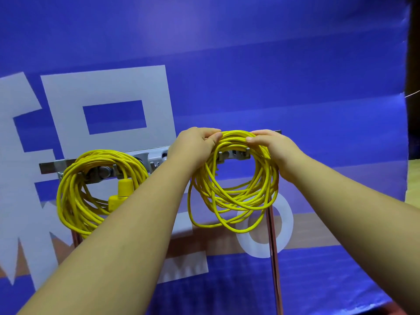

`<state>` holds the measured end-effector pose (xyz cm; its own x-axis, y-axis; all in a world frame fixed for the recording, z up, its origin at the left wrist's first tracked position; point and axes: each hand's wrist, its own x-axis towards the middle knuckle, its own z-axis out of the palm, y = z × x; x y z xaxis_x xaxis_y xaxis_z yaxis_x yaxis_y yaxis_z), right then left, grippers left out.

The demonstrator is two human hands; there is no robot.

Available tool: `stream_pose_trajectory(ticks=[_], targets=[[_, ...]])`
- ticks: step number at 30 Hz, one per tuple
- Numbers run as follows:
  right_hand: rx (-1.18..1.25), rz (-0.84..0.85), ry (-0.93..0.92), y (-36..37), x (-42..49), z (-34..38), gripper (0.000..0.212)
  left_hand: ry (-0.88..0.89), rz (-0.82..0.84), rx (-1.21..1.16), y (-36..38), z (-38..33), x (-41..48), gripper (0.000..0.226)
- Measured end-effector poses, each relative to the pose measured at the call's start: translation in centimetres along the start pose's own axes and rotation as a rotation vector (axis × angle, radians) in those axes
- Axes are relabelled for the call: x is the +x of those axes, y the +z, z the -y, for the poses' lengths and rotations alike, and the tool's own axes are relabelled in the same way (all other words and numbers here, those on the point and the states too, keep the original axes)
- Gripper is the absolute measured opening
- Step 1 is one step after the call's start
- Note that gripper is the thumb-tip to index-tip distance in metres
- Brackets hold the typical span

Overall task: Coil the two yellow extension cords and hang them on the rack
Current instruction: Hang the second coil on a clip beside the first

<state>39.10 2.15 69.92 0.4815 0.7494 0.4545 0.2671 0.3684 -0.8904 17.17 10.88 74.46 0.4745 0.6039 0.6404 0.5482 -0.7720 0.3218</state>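
Yellow coil (pixel 234 192) at centre right of the head view hangs from both hands. The left hand (pixel 197 142) and right hand (pixel 270 144) each clasp its top strands, set apart, likely to keep the loops bundled while lifting them onto the rack (pixel 156 155) just behind. At centre left, the other coil (pixel 91 192) already hangs there, with its plug (pixel 123 189) dangling.

Head-worn camera faces forward, slightly downward, near the rack (pixel 156 156).
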Motion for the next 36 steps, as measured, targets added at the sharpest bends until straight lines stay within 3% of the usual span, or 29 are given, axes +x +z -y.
stream_pose_trajectory(ticks=[4,8,17,27,36], targets=[[-0.029,0.103,0.172,-0.3,0.7,0.5,0.049,0.083,-0.010,0.250,0.2,-0.2,0.0,0.052],[-0.078,0.214,0.080,-1.3,0.3,0.3,0.036,0.152,0.008,0.376,0.3,0.0,-0.6,0.056],[-0.035,0.183,0.011,-1.7,-0.6,-0.6,0.057,0.104,0.009,0.058,0.0,0.2,-1.4,0.048],[-0.073,0.194,-0.006,-1.7,-1.0,-0.5,0.047,0.253,-0.049,0.013,0.2,0.5,-2.4,0.043],[-0.058,0.172,-0.032,-1.8,-1.4,-1.9,0.047,0.256,-0.090,-0.013,0.7,0.7,-2.5,0.040]])
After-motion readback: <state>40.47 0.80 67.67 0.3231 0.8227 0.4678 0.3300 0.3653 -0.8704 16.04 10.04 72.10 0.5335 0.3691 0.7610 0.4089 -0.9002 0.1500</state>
